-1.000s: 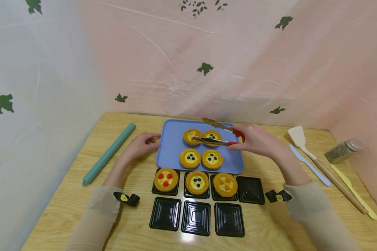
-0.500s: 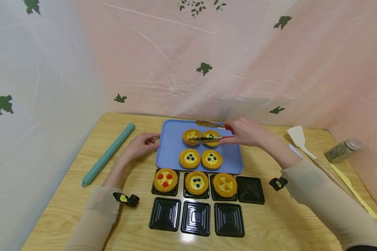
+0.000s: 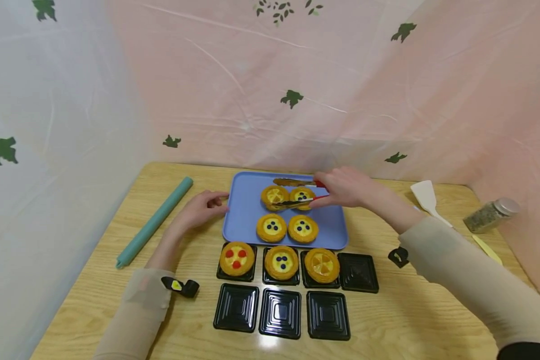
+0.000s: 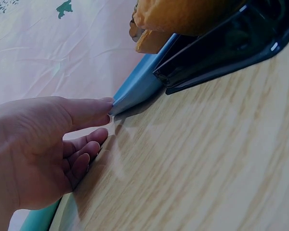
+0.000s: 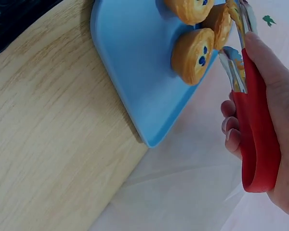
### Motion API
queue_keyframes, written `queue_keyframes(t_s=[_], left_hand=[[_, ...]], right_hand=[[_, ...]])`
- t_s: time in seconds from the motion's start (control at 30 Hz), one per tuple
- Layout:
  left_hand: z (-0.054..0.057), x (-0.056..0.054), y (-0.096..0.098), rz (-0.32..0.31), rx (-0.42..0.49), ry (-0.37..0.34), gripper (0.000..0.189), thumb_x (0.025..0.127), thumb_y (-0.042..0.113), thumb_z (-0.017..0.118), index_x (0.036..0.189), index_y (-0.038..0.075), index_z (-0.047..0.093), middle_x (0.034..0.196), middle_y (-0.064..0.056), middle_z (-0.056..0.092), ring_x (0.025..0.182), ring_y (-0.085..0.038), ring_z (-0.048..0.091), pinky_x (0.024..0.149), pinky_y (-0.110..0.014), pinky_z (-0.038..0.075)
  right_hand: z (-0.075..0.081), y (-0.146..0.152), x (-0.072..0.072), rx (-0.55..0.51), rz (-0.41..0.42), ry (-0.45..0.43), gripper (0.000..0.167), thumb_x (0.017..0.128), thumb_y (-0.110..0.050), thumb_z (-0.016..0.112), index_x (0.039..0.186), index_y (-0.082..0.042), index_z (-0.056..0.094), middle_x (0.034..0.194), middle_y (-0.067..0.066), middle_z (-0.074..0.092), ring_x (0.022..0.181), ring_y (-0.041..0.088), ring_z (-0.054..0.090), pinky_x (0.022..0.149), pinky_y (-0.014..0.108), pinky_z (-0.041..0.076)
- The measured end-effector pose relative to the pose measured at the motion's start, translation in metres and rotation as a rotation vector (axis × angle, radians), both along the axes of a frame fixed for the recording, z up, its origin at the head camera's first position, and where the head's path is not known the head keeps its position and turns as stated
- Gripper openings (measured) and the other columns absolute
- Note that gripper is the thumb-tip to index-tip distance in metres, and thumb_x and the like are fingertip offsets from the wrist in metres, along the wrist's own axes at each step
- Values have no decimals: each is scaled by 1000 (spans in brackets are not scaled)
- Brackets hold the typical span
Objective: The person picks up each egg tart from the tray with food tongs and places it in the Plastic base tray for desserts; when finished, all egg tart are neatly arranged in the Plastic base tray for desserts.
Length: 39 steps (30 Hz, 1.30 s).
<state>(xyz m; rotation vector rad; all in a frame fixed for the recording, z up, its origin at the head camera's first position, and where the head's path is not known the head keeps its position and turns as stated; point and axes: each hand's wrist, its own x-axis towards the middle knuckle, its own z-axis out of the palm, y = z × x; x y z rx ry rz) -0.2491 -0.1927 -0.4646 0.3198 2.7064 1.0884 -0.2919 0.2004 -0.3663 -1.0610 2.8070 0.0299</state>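
My right hand (image 3: 344,186) holds red-handled tongs (image 5: 260,130) over the back of the blue tray (image 3: 245,220). The jaws are spread on both sides of an orange-topped tart (image 3: 273,194), one tip behind it and one crossing its front; contact cannot be told. Beside it sits a blueberry tart (image 3: 302,194), partly covered by the tongs. In front of these lie two more blueberry tarts, a left one (image 3: 271,228) and a right one (image 3: 303,229). My left hand (image 3: 201,210) touches the tray's left edge with fingertips, the other fingers loosely bent.
Black square trays stand before the blue tray; three bear a raspberry tart (image 3: 236,259), a blueberry tart (image 3: 282,263) and an orange tart (image 3: 322,265). A teal rolling pin (image 3: 155,222) lies left. A spatula (image 3: 425,195), yellow knife (image 3: 487,248) and jar (image 3: 490,215) are right.
My right hand has moved left and slightly back with the tongs, then lower, so the jaws have come around the orange-topped tart. The left hand has stayed at the tray edge.
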Motion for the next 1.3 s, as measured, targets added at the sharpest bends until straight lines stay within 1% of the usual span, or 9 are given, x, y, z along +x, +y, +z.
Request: queue_keyframes(t_s=[0.17, 0.5, 0.73, 0.97, 1.3], left_hand=[[0, 1, 1, -2, -2, 4, 51, 99, 27, 69, 145, 6, 59, 108, -13, 63, 95, -24, 55, 83, -33, 42], [0, -1, 2, 1, 3, 7, 52, 99, 28, 69, 145, 7, 59, 109, -13, 64, 96, -23, 55, 84, -32, 42], [-1, -2, 2, -5, 6, 11, 51, 99, 27, 69, 145, 6, 59, 107, -12, 65, 94, -22, 55, 83, -32, 43], [-1, -1, 2, -2, 3, 4, 51, 99, 28, 69, 145, 6, 59, 107, -12, 65, 94, -22, 55, 82, -32, 43], [1, 0, 1, -5, 4, 7, 51, 100, 27, 68, 145, 6, 59, 107, -13, 65, 94, -23, 54, 82, -33, 42]], right_hand=[[-3, -1, 0, 15, -4, -1, 67, 84, -65, 74, 119, -9, 69, 80, 0, 67, 62, 16, 54, 58, 33, 42], [0, -1, -1, 24, -15, 2, 65, 84, -64, 75, 118, -8, 69, 75, 0, 64, 61, 18, 53, 57, 33, 39], [-2, -4, -3, 22, 3, 6, 60, 84, -65, 74, 109, -10, 70, 75, -1, 63, 61, 18, 52, 56, 32, 37], [-1, -8, -2, 14, 26, 16, 51, 85, -64, 74, 96, -15, 65, 72, -2, 60, 58, 17, 49, 55, 31, 34], [-2, -8, -1, 16, 41, 29, 53, 85, -63, 75, 103, -13, 68, 75, -1, 64, 60, 16, 51, 57, 31, 38]])
